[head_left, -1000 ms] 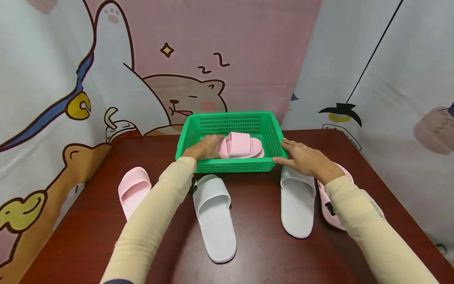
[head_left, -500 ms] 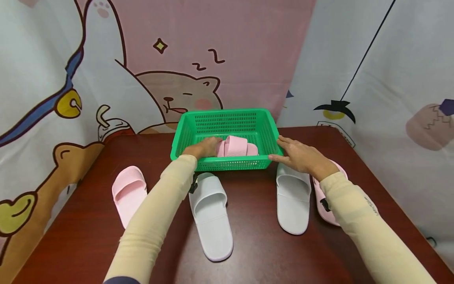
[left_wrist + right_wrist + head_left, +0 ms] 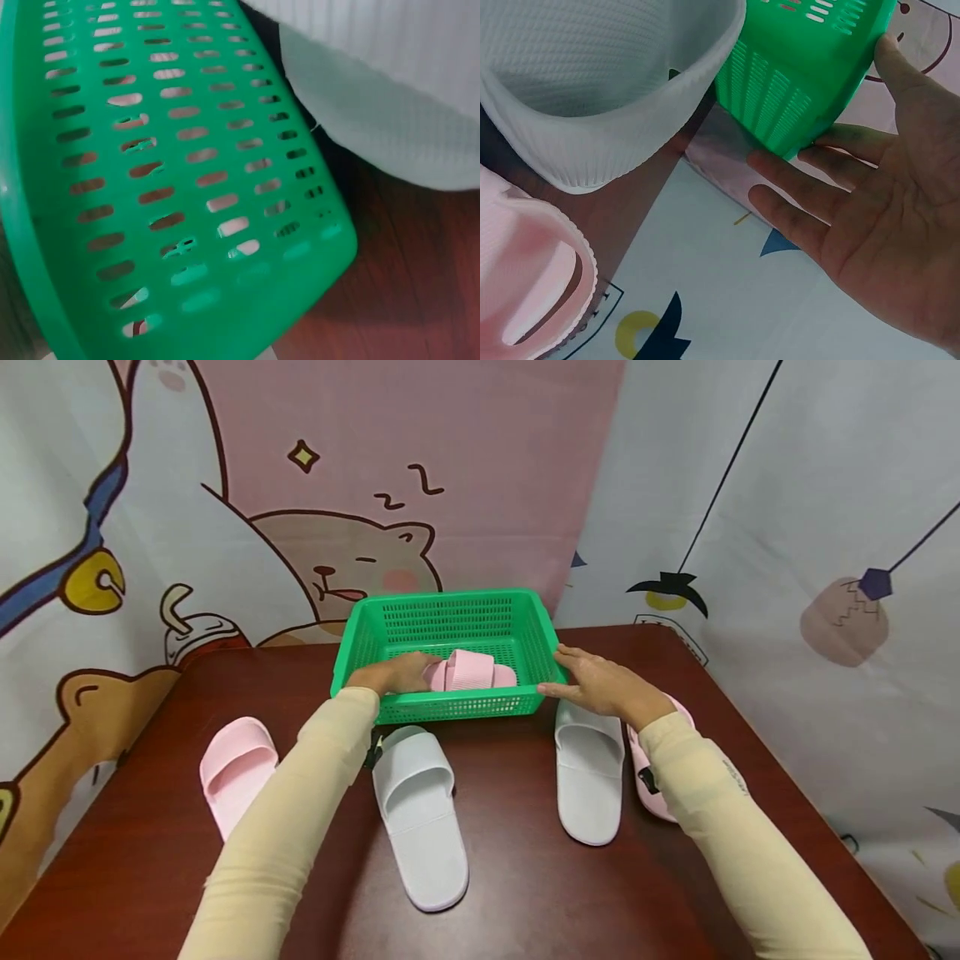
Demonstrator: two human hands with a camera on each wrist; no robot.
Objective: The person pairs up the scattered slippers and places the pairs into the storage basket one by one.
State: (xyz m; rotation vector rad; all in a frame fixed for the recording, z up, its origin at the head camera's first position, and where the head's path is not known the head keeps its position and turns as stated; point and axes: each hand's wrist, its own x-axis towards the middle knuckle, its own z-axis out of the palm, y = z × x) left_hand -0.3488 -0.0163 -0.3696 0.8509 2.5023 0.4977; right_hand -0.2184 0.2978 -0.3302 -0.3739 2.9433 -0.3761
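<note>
A pair of pink slippers point(image 3: 474, 672) lies inside the green basket point(image 3: 450, 704). My left hand point(image 3: 403, 674) reaches over the basket's front rim and grips the slippers by their left end, its fingertips partly hidden. The left wrist view shows the basket's perforated wall point(image 3: 180, 135) with skin and pink showing through the slots. My right hand point(image 3: 600, 683) rests at the basket's right front corner, thumb at the rim and fingers along the outer side. In the right wrist view its fingers point(image 3: 795, 180) are fairly straight beside the green wall.
Two white slippers point(image 3: 429, 852) point(image 3: 590, 802) lie on the dark red table point(image 3: 510, 893) in front of the basket. A pink slipper point(image 3: 238, 768) lies at the left, another point(image 3: 651, 789) at the right, partly under my right sleeve. A printed curtain point(image 3: 510, 468) hangs close behind.
The pink pair has sunk lower into the basket with my left hand. My right hand has kept its place at the corner. The whole view has shifted, moving everything leftward in it.
</note>
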